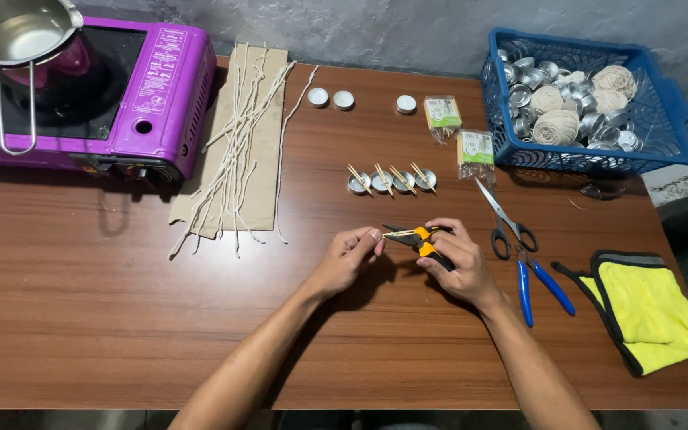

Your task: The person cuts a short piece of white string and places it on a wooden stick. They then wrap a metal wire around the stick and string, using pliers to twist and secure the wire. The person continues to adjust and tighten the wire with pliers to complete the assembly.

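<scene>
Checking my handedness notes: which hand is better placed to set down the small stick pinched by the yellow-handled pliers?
Probably the left hand: its fingers already pinch the stick, while the right hand grips the pliers.

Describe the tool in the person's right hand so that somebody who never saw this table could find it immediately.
Start at the blue basket at the table's far right, then come down past the scissors to the two hands at the middle. The right hand grips small pliers whose tip meets the left hand. Their handles are yellow and black, unlike the blue-handled pliers lying nearby.
</scene>
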